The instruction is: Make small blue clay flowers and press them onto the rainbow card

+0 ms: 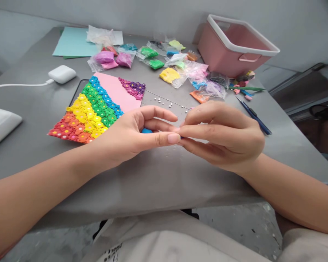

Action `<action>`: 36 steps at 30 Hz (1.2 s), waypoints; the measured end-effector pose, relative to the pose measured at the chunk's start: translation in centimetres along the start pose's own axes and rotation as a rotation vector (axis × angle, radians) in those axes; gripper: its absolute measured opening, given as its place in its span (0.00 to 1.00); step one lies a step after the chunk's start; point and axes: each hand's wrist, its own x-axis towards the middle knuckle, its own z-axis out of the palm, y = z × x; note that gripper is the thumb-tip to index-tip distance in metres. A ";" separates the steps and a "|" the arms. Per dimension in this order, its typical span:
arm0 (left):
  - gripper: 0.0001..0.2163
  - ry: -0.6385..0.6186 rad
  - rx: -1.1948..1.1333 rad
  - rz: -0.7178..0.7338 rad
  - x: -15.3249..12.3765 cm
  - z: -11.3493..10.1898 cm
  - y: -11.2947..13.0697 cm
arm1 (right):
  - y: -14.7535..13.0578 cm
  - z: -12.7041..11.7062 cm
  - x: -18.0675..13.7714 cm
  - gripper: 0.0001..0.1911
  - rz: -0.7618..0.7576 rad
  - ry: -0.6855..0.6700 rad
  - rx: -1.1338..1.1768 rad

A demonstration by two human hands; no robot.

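My left hand (138,133) is closed in a pinch, and a lump of blue clay (147,131) shows inside its curled palm. My right hand (224,136) meets it fingertip to fingertip. Between the touching fingertips a speck of dark blue clay (181,137) peeks out, mostly hidden. Behind my left hand lies a pink board (117,92) with bands of small clay flowers in red, orange, yellow, green, blue and, at one corner, purple. Several tiny white beads (159,100) lie beyond my hands near a thin metal needle (164,97).
Bags of coloured clay (169,74) spread across the back of the table. A pink bin (221,51) with a white rim stands at back right. Dark blue pen-like tools (254,115) lie right. A white charger case (62,74) with a cable and light blue sheets (75,42) are left.
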 end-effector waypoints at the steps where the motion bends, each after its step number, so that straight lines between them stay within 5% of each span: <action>1: 0.13 -0.012 -0.001 -0.008 0.0 0.0 0.0 | 0.0 0.0 0.0 0.08 0.000 0.001 0.025; 9: 0.13 0.020 0.018 0.028 0.0 0.3 0.3 | 0.0 -0.5 0.6 0.13 -0.048 -0.044 -0.037; 14: 0.16 0.028 0.067 0.052 -0.1 0.5 0.5 | 0.1 -0.8 1.0 0.07 -0.169 -0.106 -0.063; 36: 0.13 -0.031 0.083 0.053 -0.3 0.3 0.8 | -0.2 -1.4 1.1 0.06 -0.118 -0.202 -0.074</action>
